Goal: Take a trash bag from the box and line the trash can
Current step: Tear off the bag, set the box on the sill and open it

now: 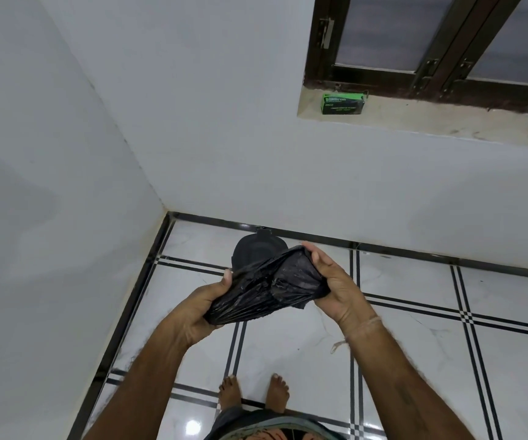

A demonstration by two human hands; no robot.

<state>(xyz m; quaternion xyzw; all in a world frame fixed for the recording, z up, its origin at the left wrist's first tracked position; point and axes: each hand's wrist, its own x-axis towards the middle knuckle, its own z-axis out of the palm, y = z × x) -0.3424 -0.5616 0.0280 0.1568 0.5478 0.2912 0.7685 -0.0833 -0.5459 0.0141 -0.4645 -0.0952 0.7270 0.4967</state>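
The crumpled black plastic trash bag [269,284] is being held at the frame's centre, out of the green cardboard box [343,104] at upper right but not yet lining the dark round trash can [256,249] just above it, with the left hand [202,309] and right hand [329,287] each curling tightly round one end.

White painted walls [224,147] meet in a corner at left. Window [383,30] top right, dark brown frame, frosted panes. Metal hinge [327,31] on its left edge, latches [429,69] on the lower rail. Beige stone sill [446,120] below it, dusty. Floor [415,344] is glossy white marble-look tile with double black lines. Black skirting strip [415,252] along wall base.
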